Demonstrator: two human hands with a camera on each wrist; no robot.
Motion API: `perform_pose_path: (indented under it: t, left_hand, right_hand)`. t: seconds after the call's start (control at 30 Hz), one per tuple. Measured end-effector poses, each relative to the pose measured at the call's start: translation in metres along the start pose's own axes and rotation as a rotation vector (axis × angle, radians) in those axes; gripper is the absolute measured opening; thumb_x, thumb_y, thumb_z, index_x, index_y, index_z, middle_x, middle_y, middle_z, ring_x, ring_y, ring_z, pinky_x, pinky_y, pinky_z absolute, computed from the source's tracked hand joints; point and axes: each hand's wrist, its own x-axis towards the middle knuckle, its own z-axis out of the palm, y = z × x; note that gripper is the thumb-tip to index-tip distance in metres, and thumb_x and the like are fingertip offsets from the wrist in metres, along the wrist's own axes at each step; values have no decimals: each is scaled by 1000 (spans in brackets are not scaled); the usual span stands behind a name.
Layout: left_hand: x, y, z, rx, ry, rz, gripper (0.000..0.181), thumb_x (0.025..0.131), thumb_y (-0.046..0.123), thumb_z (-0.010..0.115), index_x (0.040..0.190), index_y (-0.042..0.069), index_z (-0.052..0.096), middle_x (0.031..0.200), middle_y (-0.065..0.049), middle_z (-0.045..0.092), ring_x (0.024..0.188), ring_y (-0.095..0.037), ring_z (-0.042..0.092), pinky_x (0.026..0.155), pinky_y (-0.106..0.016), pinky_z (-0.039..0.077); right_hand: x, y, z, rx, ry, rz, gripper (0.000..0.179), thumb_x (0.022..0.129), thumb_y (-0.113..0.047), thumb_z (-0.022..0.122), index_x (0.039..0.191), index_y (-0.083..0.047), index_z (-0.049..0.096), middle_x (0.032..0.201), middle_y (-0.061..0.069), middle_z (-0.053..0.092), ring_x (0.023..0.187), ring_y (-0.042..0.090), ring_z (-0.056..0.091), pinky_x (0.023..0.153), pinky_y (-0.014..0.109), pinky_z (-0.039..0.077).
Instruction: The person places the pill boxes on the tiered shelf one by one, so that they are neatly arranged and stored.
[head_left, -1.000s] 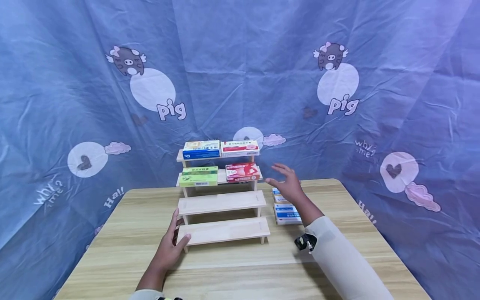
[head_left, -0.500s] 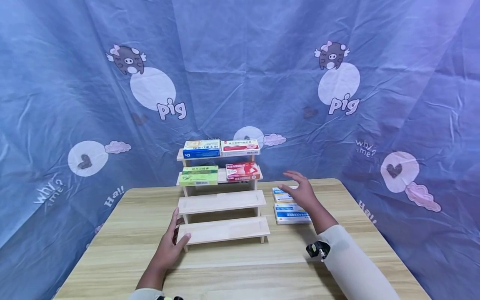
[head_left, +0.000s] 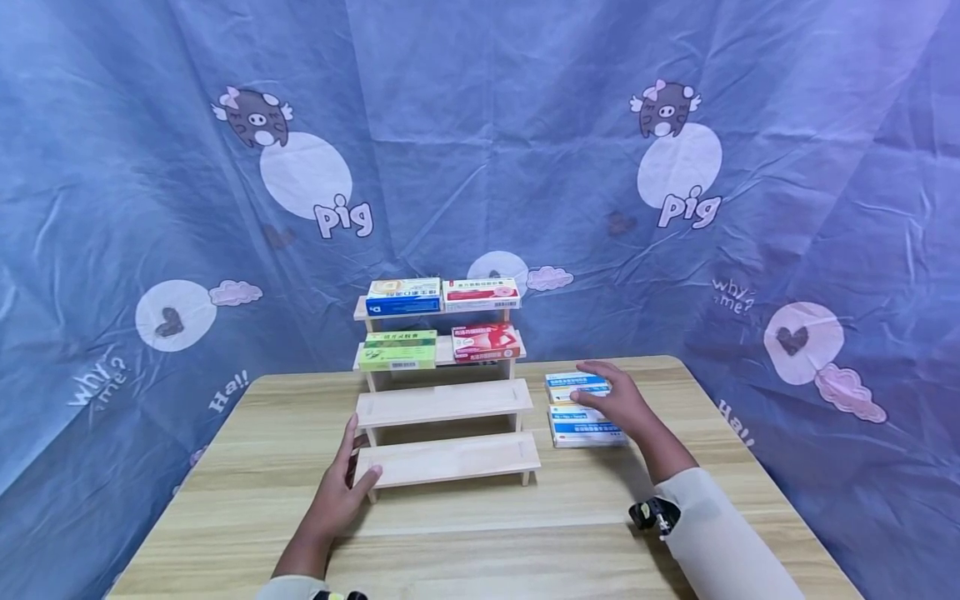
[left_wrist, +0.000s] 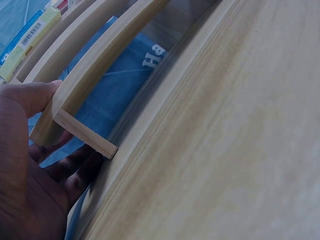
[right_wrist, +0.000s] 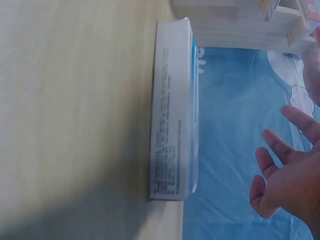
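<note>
In the head view my left hand (head_left: pixel 336 498) holds the near left corner of a stepped wooden rack (head_left: pixel 450 460). Its thumb lies on the lowest shelf, and the left wrist view shows the other fingers reaching beneath the shelf end (left_wrist: pixel 75 95). My right hand (head_left: pixel 626 408) hovers with spread fingers over two blue-and-white medicine boxes on the table, partly covering the rear box (head_left: pixel 566 382) and the front box (head_left: pixel 585 429). In the right wrist view nothing is between its fingers, and the box's printed white side (right_wrist: pixel 170 115) shows.
On the rack's top shelf lie a blue-and-white box (head_left: pixel 403 297) and a red-and-white box (head_left: pixel 482 294). One shelf lower are a green box (head_left: pixel 397 351) and a red box (head_left: pixel 485 342). A blue printed curtain (head_left: pixel 495 167) hangs behind the wooden table (head_left: pixel 450 558).
My right hand has moved right and down, from beside the rack's second shelf to over the blue-and-white boxes. My left hand has stayed on the rack.
</note>
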Motion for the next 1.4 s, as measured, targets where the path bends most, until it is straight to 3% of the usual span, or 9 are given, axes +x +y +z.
perform_pose_path:
  t: [0.17,0.5,1.4]
  left_hand:
    - [2,-1,1,-3,4,0,94,111,24,66,178,27,0,172,-30,36,159,-57,37,127,-69,31]
    - [1,-2,0,2,-2,-3,95,111,26,65,178,29,-2,172,-31,35,157,-60,37,126,-73,32]
    - [0,-1,1,2,2,-3,95,111,24,65,178,28,-1,174,-31,33,157,-59,38,126,-70,34]
  right_hand:
    - [-8,7,-4,-20,-4,-34,61,97,-18,84,149,4,63,162,34,49,155,57,39,127,73,32]
    - [-22,26,-12,-60,-44,-16,59,93,-17,88,144,3,67,158,35,52,151,59,44,124,75,33]
    - [-46,60,-25,-17,-45,28,66,94,-15,86,152,3,60,160,33,51,139,59,55,113,73,45]
